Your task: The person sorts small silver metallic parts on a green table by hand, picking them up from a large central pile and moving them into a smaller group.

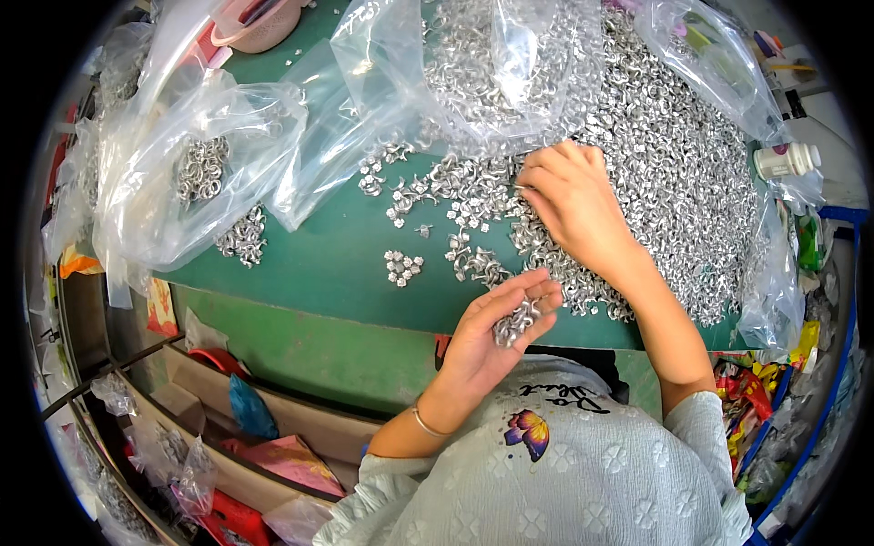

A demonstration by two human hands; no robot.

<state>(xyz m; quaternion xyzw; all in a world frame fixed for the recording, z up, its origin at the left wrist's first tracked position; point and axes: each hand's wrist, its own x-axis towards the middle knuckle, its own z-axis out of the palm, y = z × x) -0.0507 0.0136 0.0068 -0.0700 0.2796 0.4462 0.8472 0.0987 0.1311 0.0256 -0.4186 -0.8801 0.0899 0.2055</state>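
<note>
Cupped at the table's front edge, my left hand holds several small, curved silver metal pieces in its palm and fingers. My right hand reaches over the left side of a large heap of the same pieces, its thumb and fingers pinched together. A sliver of metal shows at those fingertips, though the fingers hide most of it. On the green table, a neat small cluster of pieces lies to the left of my left hand. Looser pieces are scattered between that cluster and the heap.
Clear plastic bags spread over the table's far and left parts, one holding ring-shaped metal pieces. A pink basket stands far left. At the right edge lies a white bottle. Drawers with bags sit below left.
</note>
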